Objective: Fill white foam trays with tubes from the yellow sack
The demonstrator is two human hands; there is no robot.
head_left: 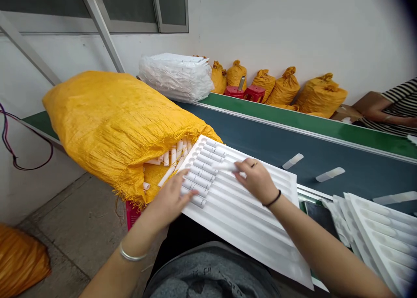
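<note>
A white grooved tray (241,215) lies slanted across my lap and the table edge. Several white tubes with small printed marks (201,175) fill the left ends of its grooves. My right hand (257,180), with a black band on the wrist, pinches a white tube (226,166) above the tray; motion smears that tube. At the tray's left edge, my left hand (171,200) rests with thumb and fingers apart over the end tubes. Next to it gapes a yellow woven sack (114,120), with loose white tubes (176,152) in its mouth.
A dark conveyor belt (254,133) carries a few frosted tubes (330,174). Stacked trays (365,228) and a dark phone (317,215) lie at right. Behind stand a plastic-wrapped stack (177,78), tied yellow sacks (283,87), red stools (254,93) and another person's arm (374,109).
</note>
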